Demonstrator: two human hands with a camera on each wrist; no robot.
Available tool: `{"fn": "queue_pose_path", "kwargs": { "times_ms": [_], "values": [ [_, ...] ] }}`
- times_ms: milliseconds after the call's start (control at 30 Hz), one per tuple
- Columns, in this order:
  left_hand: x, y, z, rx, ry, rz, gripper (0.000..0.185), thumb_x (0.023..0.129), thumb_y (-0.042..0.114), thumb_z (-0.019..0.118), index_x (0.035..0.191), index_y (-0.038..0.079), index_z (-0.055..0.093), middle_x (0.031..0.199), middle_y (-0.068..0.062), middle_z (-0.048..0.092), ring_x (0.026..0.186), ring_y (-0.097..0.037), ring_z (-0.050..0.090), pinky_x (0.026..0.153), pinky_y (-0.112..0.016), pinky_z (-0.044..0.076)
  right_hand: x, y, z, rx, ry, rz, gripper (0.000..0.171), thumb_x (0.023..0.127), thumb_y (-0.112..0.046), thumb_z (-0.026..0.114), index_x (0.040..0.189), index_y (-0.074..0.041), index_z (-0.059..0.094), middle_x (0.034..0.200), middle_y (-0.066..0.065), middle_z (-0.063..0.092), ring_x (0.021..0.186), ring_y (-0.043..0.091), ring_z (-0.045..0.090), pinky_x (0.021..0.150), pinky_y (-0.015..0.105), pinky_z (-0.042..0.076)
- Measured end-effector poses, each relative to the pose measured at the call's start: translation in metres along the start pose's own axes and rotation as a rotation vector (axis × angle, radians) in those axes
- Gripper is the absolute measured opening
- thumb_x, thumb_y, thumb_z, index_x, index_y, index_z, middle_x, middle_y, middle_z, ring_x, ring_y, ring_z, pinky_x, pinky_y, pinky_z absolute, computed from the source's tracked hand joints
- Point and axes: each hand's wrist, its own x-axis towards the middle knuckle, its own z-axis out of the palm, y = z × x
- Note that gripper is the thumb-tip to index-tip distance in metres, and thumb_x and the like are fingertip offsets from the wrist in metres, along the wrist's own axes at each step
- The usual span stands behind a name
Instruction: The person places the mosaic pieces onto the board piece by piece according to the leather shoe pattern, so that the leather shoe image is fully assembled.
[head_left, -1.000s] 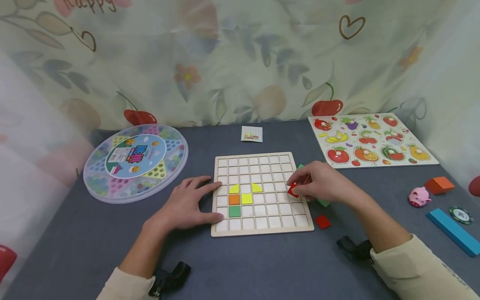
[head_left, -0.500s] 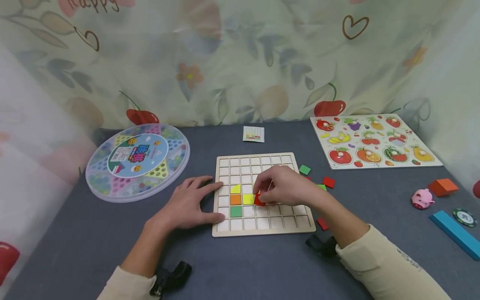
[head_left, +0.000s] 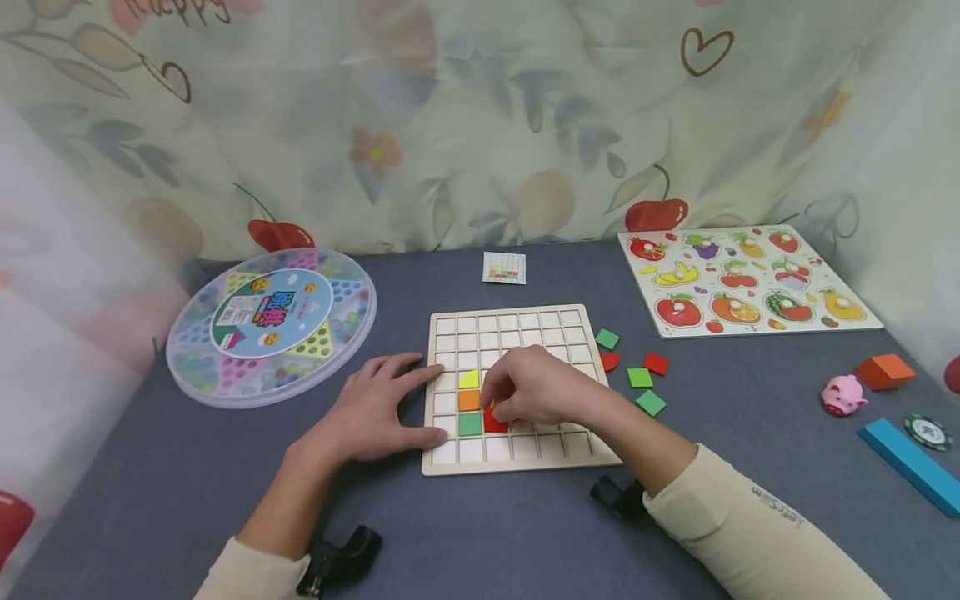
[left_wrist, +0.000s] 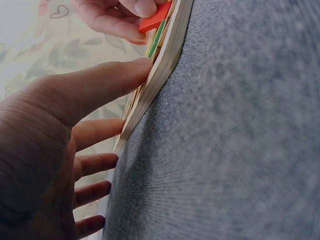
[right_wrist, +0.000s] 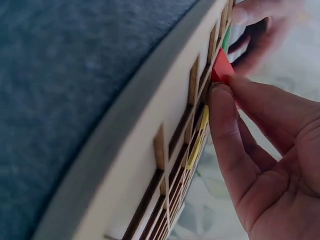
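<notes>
A wooden grid board [head_left: 517, 325] lies in the middle of the grey table. It holds a yellow tile [head_left: 469, 379], an orange tile [head_left: 469, 400] and a green tile [head_left: 470, 424] in one column. My right hand [head_left: 528, 390] pinches a red square tile [head_left: 494, 422] [right_wrist: 220, 65] [left_wrist: 155, 21] and holds it at the cell right of the green tile; it hides the tiles beneath it. My left hand [head_left: 375, 408] lies flat, fingers straight, against the board's left edge [left_wrist: 160, 75].
Loose green and red tiles [head_left: 640, 377] lie right of the board. A small pattern card [head_left: 504, 267] sits behind it. A round marble game box [head_left: 272, 321] is at left, a fruit puzzle [head_left: 742, 279] at back right, a pink pig [head_left: 842, 394] and blocks [head_left: 907, 462] at right.
My right hand carried the red tile from the board's right edge leftward across the grid to the cell beside the green tile. The left hand stayed put.
</notes>
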Motion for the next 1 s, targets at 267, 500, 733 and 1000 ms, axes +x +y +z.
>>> {"fn": "queue_pose_path", "kwargs": {
  "times_ms": [267,500,733,1000],
  "values": [
    [-0.001,-0.001,-0.001,-0.001,0.005,-0.001,0.084,0.083,0.063,0.075,0.156,0.031,0.047,0.166,-0.009,0.035,0.15,-0.039,0.027,0.117,-0.069,0.025,0.002,-0.004,0.004,-0.084,0.013,-0.028,0.017,0.084,0.002,0.076,0.084,-0.015,0.078,0.077,-0.005,0.069,0.076,0.012,0.058,0.072,0.028,0.05],
    [-0.001,-0.001,-0.001,0.001,0.007,0.005,0.084,0.084,0.063,0.074,0.156,0.031,0.047,0.166,-0.009,0.035,0.15,-0.039,0.027,0.117,-0.069,0.026,0.0,-0.003,0.008,-0.13,0.026,-0.022,0.015,0.085,-0.002,0.077,0.088,-0.016,0.078,0.077,-0.007,0.067,0.074,0.012,0.058,0.07,0.028,0.049],
    [0.0,0.001,0.0,0.002,0.004,-0.001,0.085,0.083,0.063,0.074,0.156,0.031,0.047,0.166,-0.008,0.035,0.15,-0.039,0.027,0.117,-0.069,0.026,-0.017,0.01,-0.001,-0.087,0.026,-0.052,0.018,0.085,-0.004,0.074,0.098,-0.017,0.078,0.081,-0.007,0.067,0.077,0.012,0.06,0.073,0.03,0.051],
    [0.0,0.0,0.0,-0.006,0.002,0.007,0.086,0.083,0.065,0.074,0.157,0.031,0.046,0.166,-0.008,0.035,0.151,-0.039,0.027,0.117,-0.068,0.025,-0.052,0.035,-0.025,-0.008,-0.006,-0.045,0.018,0.088,-0.008,0.075,0.103,-0.016,0.077,0.084,-0.006,0.067,0.079,0.01,0.064,0.072,0.029,0.053]
  ]
}}
